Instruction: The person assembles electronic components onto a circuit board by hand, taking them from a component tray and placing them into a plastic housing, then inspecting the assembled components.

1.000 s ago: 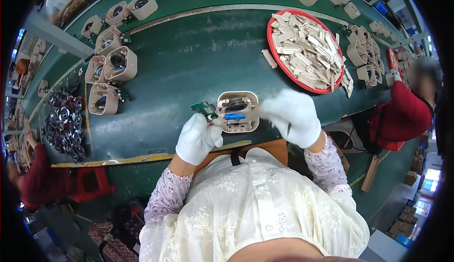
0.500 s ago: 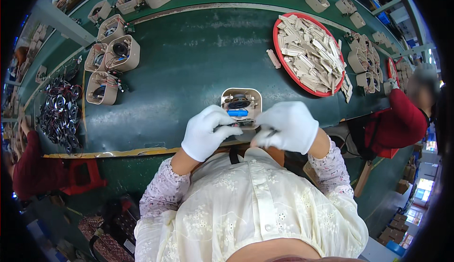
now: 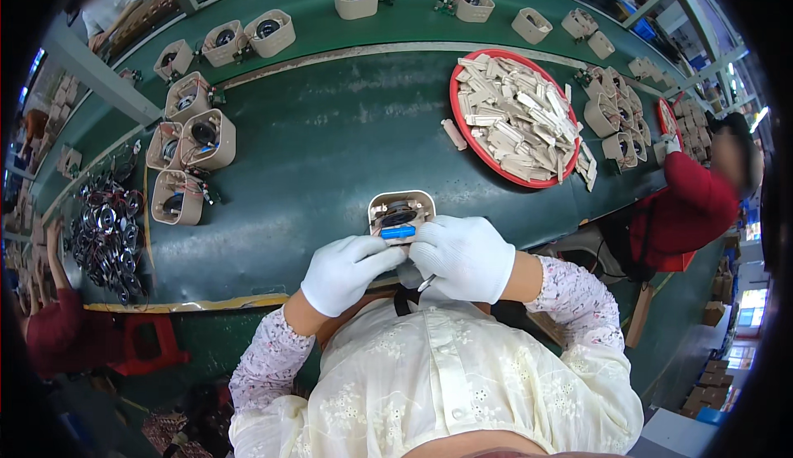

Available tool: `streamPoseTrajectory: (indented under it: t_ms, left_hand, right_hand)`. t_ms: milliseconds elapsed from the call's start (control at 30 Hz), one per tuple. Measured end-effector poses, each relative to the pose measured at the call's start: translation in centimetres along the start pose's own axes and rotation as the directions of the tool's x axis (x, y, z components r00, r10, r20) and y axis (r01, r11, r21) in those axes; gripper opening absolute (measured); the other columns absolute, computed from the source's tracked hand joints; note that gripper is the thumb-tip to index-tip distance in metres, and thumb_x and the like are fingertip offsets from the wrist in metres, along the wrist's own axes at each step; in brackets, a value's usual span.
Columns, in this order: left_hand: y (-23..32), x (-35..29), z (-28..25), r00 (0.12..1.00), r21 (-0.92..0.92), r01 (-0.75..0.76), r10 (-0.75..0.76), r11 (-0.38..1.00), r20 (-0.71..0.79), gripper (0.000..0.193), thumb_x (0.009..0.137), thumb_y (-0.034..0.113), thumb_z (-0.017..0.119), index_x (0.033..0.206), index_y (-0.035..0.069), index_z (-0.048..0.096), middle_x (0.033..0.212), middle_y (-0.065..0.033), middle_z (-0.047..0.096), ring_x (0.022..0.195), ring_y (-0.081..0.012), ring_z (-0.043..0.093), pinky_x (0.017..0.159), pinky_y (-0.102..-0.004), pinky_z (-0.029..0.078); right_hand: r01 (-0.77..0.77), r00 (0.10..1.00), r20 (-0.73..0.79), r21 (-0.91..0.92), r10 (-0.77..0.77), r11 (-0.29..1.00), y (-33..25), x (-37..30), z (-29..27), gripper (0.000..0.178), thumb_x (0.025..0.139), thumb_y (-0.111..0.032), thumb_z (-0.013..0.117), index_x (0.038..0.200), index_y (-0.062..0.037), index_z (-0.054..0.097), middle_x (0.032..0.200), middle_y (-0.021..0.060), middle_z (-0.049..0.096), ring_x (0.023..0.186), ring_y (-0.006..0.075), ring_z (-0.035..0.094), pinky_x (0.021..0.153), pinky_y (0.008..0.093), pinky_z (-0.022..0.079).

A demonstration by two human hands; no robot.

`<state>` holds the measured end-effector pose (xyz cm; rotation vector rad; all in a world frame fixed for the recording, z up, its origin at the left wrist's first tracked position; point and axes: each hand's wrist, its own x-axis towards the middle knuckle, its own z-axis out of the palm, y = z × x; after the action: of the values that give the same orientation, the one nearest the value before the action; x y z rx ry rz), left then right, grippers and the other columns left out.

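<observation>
A beige speaker housing (image 3: 433,202) stands on the bench in front of me, its open side facing up. Inside it are a round black speaker (image 3: 400,213) and a blue cylindrical cell (image 3: 397,232). At the near left of the housing, my left hand (image 3: 345,273), in a white glove, is closed with its fingertips at the near rim; what they pinch is hidden. My right hand (image 3: 464,258), also gloved, is closed at the near right corner. A thin, metal-looking tool (image 3: 426,283) sticks out below its fingers; its other end is covered.
A red round tray (image 3: 453,103) heaped with beige plastic strips (image 3: 520,115) lies at the far right. Several housings (image 3: 208,140) and a pile of wired black speakers (image 3: 107,235) stand at left. More housings line the far belt (image 3: 314,24). A co-worker in red (image 3: 702,198) sits at right.
My right hand, blurred and off the housing before, now rests against its near right corner. The circuit board edge at my left fingertips is now hidden. The whole view has shifted.
</observation>
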<state>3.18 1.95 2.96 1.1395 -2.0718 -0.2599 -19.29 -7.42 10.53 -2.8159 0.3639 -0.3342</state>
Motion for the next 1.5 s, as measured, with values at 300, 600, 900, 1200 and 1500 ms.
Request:
streamPoseTrajectory:
  t_ms: [300, 600, 900, 1200, 1500]
  left_hand:
    - [0.5, 0.5, 0.0, 0.998, 0.072, -0.007, 0.002, 0.997, 0.065, 0.033, 0.082, 0.007, 0.067, 0.115, 0.013, 0.072, 0.102, -0.0052, 0.068, 0.086, -0.0255, 0.068, 0.072, -0.0355, 0.056]
    - [0.0, 2.3, -0.7, 0.952, 0.220, -0.074, 0.003, 0.973, 0.305, 0.038, 0.084, 0.012, 0.068, 0.121, 0.014, 0.063, 0.109, -0.0015, 0.065, 0.085, -0.0221, 0.066, 0.076, -0.0354, 0.054]
    - [0.2, 0.8, 2.6, 0.920, -0.490, 0.375, -0.382, 0.787, 0.089, 0.056, 0.080, 0.010, 0.079, 0.132, 0.010, 0.059, 0.116, -0.0105, 0.067, 0.095, -0.0320, 0.066, 0.082, -0.0374, 0.056]
    - [1.8, 0.6, 1.9, 0.977, 0.099, 0.142, -0.155, 0.985, 0.147, 0.035, 0.085, 0.006, 0.062, 0.120, 0.009, 0.066, 0.115, -0.0068, 0.064, 0.096, -0.0266, 0.066, 0.076, -0.0363, 0.057]
    - [2.5, 1.3, 3.3, 0.974, 0.050, 0.219, -0.221, 0.974, 0.041, 0.031, 0.082, 0.008, 0.070, 0.113, 0.009, 0.072, 0.101, -0.0082, 0.065, 0.088, -0.0274, 0.067, 0.071, -0.0374, 0.057]
  right_hand:
    - [-0.025, 0.999, -0.043, -0.025, 0.023, 0.999, 1.4, -0.8, 1.9, 0.014, 0.076, -0.014, 0.067, 0.088, -0.0101, 0.064, 0.087, 0.0057, 0.062, 0.077, 0.0253, 0.066, 0.062, 0.0376, 0.056]
    - [0.023, 0.990, 0.139, -0.091, -0.010, 0.996, 2.4, -0.4, 1.7, 0.013, 0.073, -0.016, 0.070, 0.083, -0.0114, 0.062, 0.089, 0.0042, 0.059, 0.091, 0.0231, 0.063, 0.070, 0.0342, 0.056]
    - [-0.023, 0.996, 0.084, -0.118, 0.033, 0.993, 1.4, -1.0, 1.9, 0.017, 0.072, -0.015, 0.070, 0.087, -0.0115, 0.063, 0.094, 0.0027, 0.063, 0.091, 0.0239, 0.063, 0.070, 0.0333, 0.056]
    - [-0.169, 0.983, 0.022, 0.491, 0.181, 0.855, 3.3, -0.5, -0.2, 0.016, 0.086, -0.013, 0.073, 0.099, -0.0036, 0.075, 0.093, 0.0069, 0.070, 0.084, 0.0240, 0.069, 0.073, 0.0335, 0.053]
    - [-0.016, 0.785, -0.090, 0.986, 0.613, 0.166, 0.7, -0.7, 1.7, 0.029, 0.105, -0.021, 0.057, 0.105, 0.0041, 0.072, 0.076, 0.0025, 0.061, 0.062, 0.0069, 0.049, 0.057, 0.0252, 0.040]
